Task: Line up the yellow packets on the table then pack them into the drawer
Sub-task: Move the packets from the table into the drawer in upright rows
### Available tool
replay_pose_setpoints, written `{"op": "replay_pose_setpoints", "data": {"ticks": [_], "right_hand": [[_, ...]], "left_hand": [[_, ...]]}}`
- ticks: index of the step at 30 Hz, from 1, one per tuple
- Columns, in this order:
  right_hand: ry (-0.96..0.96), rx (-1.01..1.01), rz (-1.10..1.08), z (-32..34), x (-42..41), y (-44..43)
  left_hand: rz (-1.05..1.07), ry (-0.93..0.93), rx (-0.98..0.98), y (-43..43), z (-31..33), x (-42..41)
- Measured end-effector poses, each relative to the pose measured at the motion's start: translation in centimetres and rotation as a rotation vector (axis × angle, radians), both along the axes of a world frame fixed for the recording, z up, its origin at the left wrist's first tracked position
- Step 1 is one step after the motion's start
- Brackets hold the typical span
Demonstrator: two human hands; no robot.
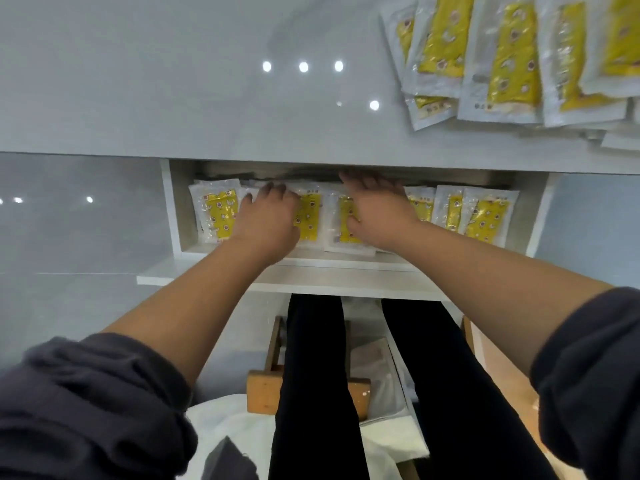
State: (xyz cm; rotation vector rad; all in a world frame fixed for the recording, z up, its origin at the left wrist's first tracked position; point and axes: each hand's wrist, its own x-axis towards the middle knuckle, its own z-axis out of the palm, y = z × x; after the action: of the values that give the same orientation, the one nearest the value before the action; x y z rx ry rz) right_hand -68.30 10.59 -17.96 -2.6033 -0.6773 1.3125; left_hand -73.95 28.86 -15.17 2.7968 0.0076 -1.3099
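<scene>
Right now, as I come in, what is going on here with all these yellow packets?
A person sits at a table with its drawer pulled open. The left hand and the right hand rest on the packets in the drawer, which lie in a row, seemingly to straighten them. The packets on the table lie overlapping at the far right, so the packing is only partly done.

The drawer [311,273] is pulled out below the bench [173,98] edge, with a row of packets [216,213] side by side in it. The left grip [266,220] and right grip [377,216] rest mid-row (left beside right). Overlapping packets [512,60] lie on the bench's far right.
</scene>
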Motion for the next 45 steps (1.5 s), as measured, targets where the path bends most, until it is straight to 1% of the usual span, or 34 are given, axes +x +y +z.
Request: {"op": "replay_pose_setpoints", "data": {"ticks": [2,5,7,9,14,16,17,19,22,24,28,31,33,36,40,42,44,45], "right_hand": [[0.026,0.043,-0.047,2.3,0.3,-1.6],[0.099,0.103,-0.115,6.5,0.8,-4.7],[0.094,0.129,-0.155,9.3,1.8,-6.8],[0.049,0.157,-0.202,11.6,3.1,-8.6],[-0.178,0.271,-0.429,14.1,6.7,-10.7],[-0.255,0.276,-0.473,14.2,8.2,-10.8],[-0.277,0.266,-0.48,14.2,8.9,-10.8],[-0.263,0.202,-0.459,14.1,10.2,-10.5],[-0.152,0.018,-0.374,13.9,11.3,-9.9],[-0.155,-0.066,-0.284,13.7,11.4,-9.2],[-0.156,-0.18,-0.196,13.3,11.4,-7.2],[-0.123,-0.245,-0.123,12.9,11.4,-5.3],[-0.076,-0.262,-0.113,12.7,11.3,-3.7],[-0.027,-0.249,-0.179,12.8,11.4,-2.2],[0.028,-0.179,-0.112,13.0,11.4,-0.8],[0.071,-0.153,-0.119,13.0,11.4,0.0],[0.041,-0.107,-0.179,13.2,11.5,0.6],[-0.021,-0.077,-0.233,13.3,11.7,0.6]], "left_hand": [[0.071,-0.026,-0.056,-1.7,2.6,0.2],[0.294,-0.044,-0.148,-4.8,6.7,1.2],[0.456,-0.065,-0.217,-7.0,8.9,2.7],[0.659,-0.106,-0.303,-9.2,10.4,4.9],[1.356,-0.165,-0.518,-11.6,10.1,11.6],[1.52,-0.124,-0.573,-11.9,9.8,14.0],[1.564,-0.091,-0.592,-12.0,9.5,15.2],[1.592,-0.028,-0.618,-12.3,9.2,17.3],[1.484,-0.005,-0.602,-12.5,8.7,19.4],[1.429,0.008,-0.608,-12.0,8.2,20.3],[1.41,0.067,-0.648,-8.8,8.1,21.0],[1.371,0.08,-0.615,-4.9,7.9,20.4],[1.359,0.086,-0.557,-1.9,7.7,19.5],[1.32,0.125,-0.494,1.7,7.5,18.3],[1.274,0.182,-0.5,3.7,7.6,17.7],[1.274,0.197,-0.52,4.0,7.4,17.7],[1.272,0.209,-0.536,4.2,7.3,17.7],[1.272,0.207,-0.544,4.2,7.2,17.8]]}}
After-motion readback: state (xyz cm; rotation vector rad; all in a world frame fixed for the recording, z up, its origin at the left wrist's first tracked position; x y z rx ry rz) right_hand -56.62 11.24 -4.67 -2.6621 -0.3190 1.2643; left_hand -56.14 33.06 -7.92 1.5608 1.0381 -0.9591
